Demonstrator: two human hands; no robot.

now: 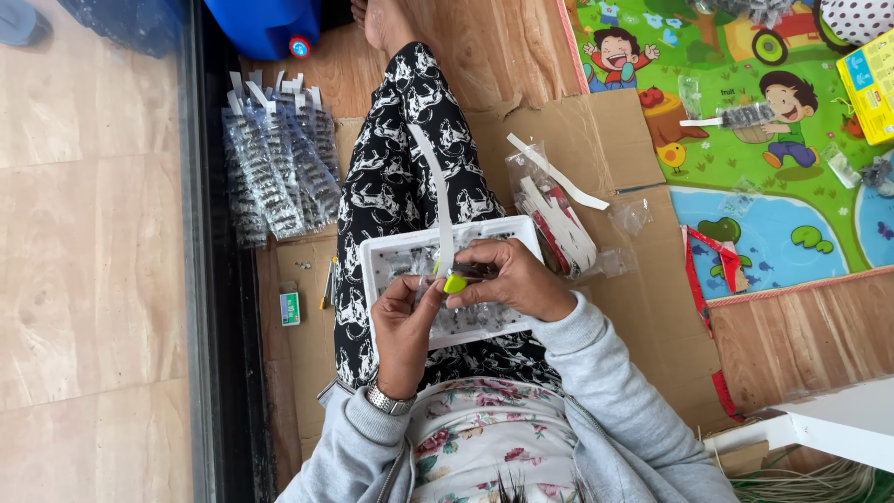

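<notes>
A small clear packet with a white paper strip rising from it sits pinched between both hands, over the white tray on the person's lap. The right hand is closed on the packet together with a small lime-green tool; the left hand, with a metal watch on its wrist, is closed on the packet's near end. The tray under the hands holds loose small dark pieces, so filling looks unfinished. Beyond the left hand, a large heap of filled clear packets lies on the cardboard, which suggests much is done. Just past the right hand lies a clear bag of white strips, a supply not used up.
</notes>
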